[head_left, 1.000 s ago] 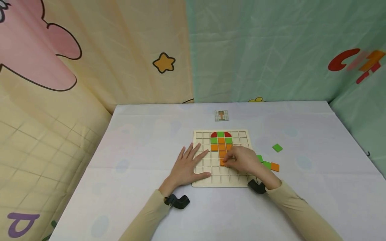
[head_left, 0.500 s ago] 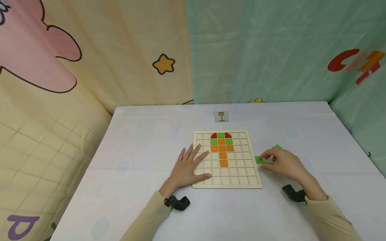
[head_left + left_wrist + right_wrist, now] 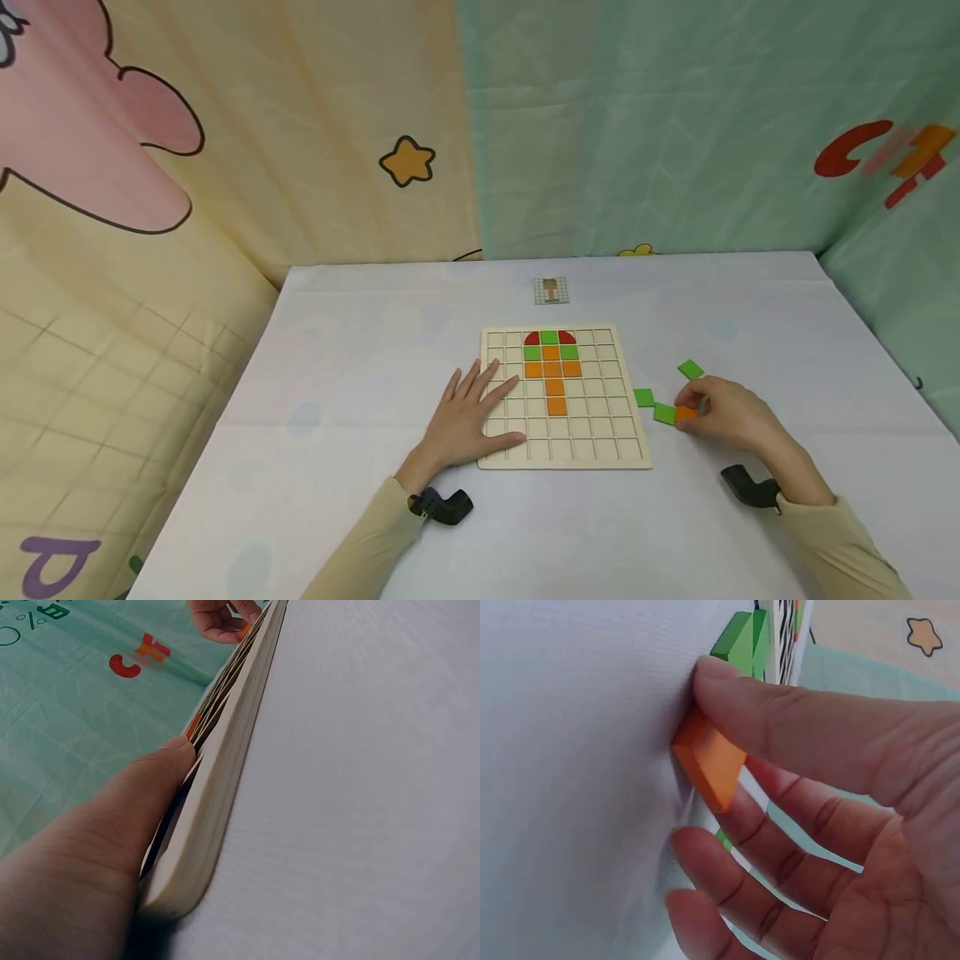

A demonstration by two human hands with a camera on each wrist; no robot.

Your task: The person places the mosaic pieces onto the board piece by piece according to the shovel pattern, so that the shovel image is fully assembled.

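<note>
My left hand point(image 3: 463, 417) rests with spread, straight fingers on the left part of a pale grid board point(image 3: 600, 429). In the left wrist view its thumb point(image 3: 154, 780) lies along the board's raised edge. On the board, red, green and orange pieces point(image 3: 552, 369) fill cells in a mushroom-like column. To the right of the board, my right hand point(image 3: 729, 412) pinches an orange square tile point(image 3: 712, 761) between thumb and fingers, low at the tabletop. A green tile point(image 3: 664, 414) lies just left of it.
Another green tile point(image 3: 643, 397) lies near the board's right edge, and one more green tile point(image 3: 690, 368) lies beyond the right hand. A small pattern card point(image 3: 551, 290) is behind the board on the white-covered table point(image 3: 360, 350). Printed curtains point(image 3: 637, 125) hang behind.
My right hand has moved from the board's lower orange cell to the right, out over the loose tiles, and now holds the orange one. My left hand has stayed put.
</note>
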